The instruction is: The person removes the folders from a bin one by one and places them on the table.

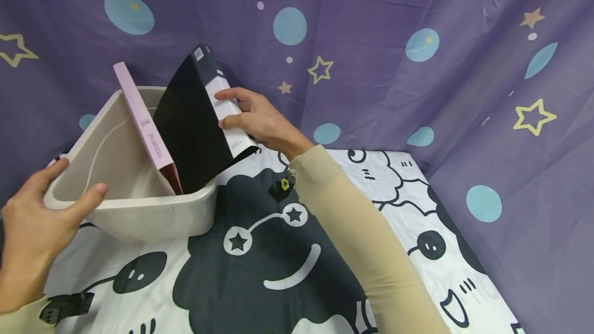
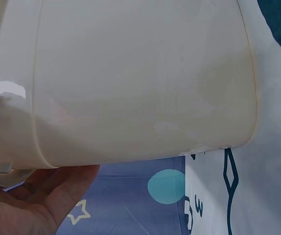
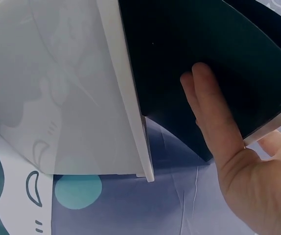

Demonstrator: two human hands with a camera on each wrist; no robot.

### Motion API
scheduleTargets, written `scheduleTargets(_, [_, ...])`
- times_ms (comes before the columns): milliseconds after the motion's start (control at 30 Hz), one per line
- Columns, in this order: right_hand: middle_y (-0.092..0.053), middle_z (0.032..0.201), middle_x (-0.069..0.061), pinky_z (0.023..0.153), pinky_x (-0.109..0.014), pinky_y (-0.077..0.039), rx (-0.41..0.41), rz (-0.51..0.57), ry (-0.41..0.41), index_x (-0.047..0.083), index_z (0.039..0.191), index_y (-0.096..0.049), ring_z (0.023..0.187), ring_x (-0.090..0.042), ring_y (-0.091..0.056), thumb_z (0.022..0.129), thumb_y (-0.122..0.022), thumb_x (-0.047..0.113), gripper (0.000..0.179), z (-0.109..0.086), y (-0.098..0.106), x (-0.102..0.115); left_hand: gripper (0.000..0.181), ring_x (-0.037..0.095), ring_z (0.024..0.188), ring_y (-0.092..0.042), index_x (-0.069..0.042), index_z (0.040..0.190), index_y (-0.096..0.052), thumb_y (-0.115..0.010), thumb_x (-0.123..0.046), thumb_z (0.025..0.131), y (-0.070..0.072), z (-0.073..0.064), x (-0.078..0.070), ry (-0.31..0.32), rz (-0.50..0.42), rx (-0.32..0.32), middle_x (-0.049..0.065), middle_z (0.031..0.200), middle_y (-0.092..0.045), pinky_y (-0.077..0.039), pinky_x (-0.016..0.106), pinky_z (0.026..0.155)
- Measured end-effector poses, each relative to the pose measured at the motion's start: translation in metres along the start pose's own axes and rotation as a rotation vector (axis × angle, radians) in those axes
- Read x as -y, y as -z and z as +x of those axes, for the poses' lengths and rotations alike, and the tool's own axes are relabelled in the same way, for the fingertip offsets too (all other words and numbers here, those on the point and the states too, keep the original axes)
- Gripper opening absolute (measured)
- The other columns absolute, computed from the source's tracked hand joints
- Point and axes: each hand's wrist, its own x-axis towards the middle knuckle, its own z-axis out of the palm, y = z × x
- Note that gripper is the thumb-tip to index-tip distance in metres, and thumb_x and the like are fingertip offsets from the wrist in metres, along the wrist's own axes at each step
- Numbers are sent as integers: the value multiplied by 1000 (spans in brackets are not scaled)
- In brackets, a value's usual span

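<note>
A beige plastic bin stands on the patterned cloth. At its left corner my left hand grips the rim; in the left wrist view that hand shows under the bin's outer wall. My right hand holds a black file folder by its spine, which bears a white label. The folder leans at a slant over the bin's right side. In the right wrist view, fingers lie along the folder's dark cover. A pink file folder stands tilted inside the bin, its top above the rim.
The cloth has black and white cartoon sheep. Behind it hangs a purple curtain with stars and blue dots, close to the bin's back. Dark straps with small devices sit at both wrists.
</note>
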Motion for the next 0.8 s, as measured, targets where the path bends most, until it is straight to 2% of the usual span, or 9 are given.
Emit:
scheduleTargets(33, [-63,106,-14,68,-34,-54,-1,6,3,11,129,-54,79,-24,-62,80,-63,-10,54,0,1,0,74,15,125,-45,-30,138,-52,-82,-26,71,0,0,0,-3,1,0,1,142,-48,-24,7,92])
scheduleTargets(200, [-63,105,-13,69,-34,-53,9,-4,27,10,129,-54,79,-24,-62,81,-62,-9,53,-1,5,-1,74,-4,115,-43,-36,138,-50,-82,-28,71,1,0,-1,33,12,10,1,142,-48,-26,8,90])
scheduleTargets(267, [-63,105,-12,69,-33,-53,11,-18,25,12,129,-53,80,-23,-62,81,-62,-7,52,-1,6,-2,75,-3,116,-43,-36,139,-49,-81,-28,72,1,0,-1,39,18,16,0,142,-48,-26,8,91])
scheduleTargets(433, [-63,105,-13,68,-35,-54,0,-7,19,12,129,-54,77,-25,-62,81,-63,-7,52,-2,8,-2,75,20,125,-45,-31,140,-50,-81,-27,72,0,1,1,6,19,14,4,142,-48,-24,8,93])
scheduleTargets(600, [-63,104,-13,67,-36,-54,-8,20,22,12,128,-54,75,-25,-63,81,-62,-8,52,-4,10,-1,76,19,125,-45,-33,140,-50,-82,-27,71,0,1,1,9,12,17,3,142,-48,-24,8,92])
scheduleTargets(800, [-63,103,-15,66,-37,-54,-21,61,42,10,127,-55,75,-27,-63,80,-61,-10,51,-5,14,1,78,22,128,-43,-31,142,-46,-81,-27,72,1,1,0,10,21,32,1,145,-45,-24,9,94])
